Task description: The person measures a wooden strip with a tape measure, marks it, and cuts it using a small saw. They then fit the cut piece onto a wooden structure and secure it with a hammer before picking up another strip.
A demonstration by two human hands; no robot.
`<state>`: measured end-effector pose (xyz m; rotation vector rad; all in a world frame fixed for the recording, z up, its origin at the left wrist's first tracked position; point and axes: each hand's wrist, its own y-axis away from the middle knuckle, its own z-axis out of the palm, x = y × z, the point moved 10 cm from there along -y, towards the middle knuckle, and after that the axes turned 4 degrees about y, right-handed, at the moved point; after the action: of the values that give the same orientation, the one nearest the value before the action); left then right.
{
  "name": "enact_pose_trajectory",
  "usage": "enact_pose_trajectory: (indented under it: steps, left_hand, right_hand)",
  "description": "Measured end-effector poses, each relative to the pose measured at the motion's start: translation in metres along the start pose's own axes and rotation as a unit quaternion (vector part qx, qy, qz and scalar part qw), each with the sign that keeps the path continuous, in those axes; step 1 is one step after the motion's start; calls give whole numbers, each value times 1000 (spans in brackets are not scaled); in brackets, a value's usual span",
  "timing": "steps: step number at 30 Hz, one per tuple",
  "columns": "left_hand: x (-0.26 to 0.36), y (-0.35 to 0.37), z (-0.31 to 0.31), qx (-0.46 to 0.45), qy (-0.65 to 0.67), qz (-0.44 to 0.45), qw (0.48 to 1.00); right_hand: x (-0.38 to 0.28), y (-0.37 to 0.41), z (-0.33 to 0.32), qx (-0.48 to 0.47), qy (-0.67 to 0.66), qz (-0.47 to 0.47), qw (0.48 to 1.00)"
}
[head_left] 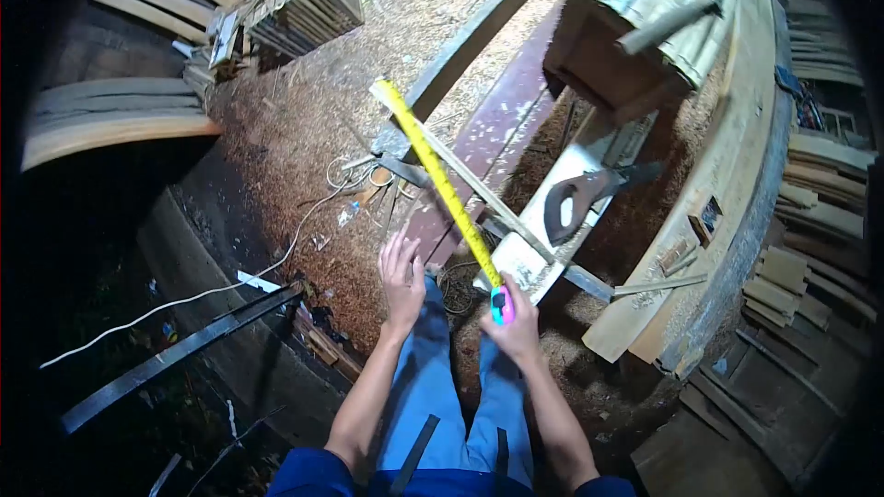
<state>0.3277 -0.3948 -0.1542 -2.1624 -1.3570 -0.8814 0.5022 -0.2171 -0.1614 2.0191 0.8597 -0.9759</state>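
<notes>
- Risk: tape measure [502,305] blade splays away from the wood strip [474,186] toward the near end; that angle could skew a reading.
- Risk: far tip sits by the strip's far end, hook grip unclear; a tug could slip it.
- Risk: saw [575,205] lies near the strip; a bump could shift it.
- Right hand [517,324]: forearm forward, fingers wrapped round the tape case.
- Left hand [401,281]: fingers extended, gripping nothing; plank [428,230] contact unclear.
</notes>
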Motion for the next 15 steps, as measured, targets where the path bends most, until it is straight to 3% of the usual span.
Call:
enact_pose_trajectory:
  steps: [6,12,15]
  left_hand:
    - [-26,-64,2,-22,15,40,999]
    - [4,-121,27,-118,49,179,976]
    - [21,-134,41,-181,37,227,956]
  right_hand:
    - [-27,-80,-1,17,117,-60,991]
    - [-26,-105,7,-39,88,86,992]
    - [-31,-108,8,-20,96,41,994]
